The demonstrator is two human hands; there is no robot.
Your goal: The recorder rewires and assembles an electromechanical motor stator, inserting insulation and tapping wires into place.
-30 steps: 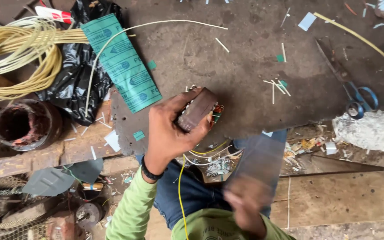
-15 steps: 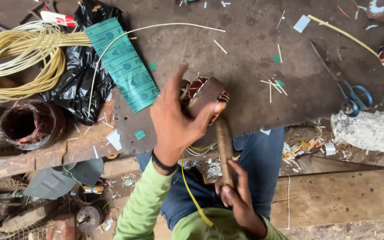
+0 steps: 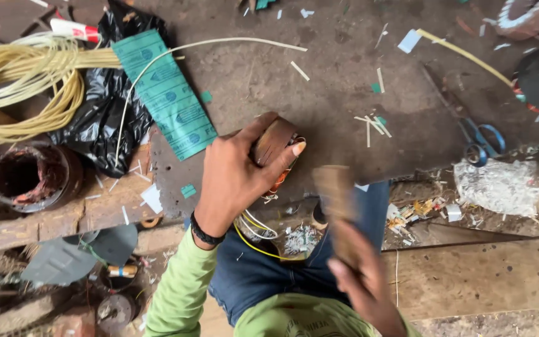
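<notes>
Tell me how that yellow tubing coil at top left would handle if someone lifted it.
The yellow coil would probably be floppy: its loops lie loose and uneven, with straight ends trailing toward the green sheet. It looks light for its bulk, being thin strands with gaps between. Lifted from one side it would likely sag and spill loops, since no tie shows.

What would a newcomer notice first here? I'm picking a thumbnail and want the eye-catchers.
At centre, the left hand grips a brown wound part with wires trailing from it, while the right hand swings a blurred wooden stick beside it. At upper left lies a big coil of yellow tubing next to a green patterned sheet; blue-handled scissors lie at right.
</notes>
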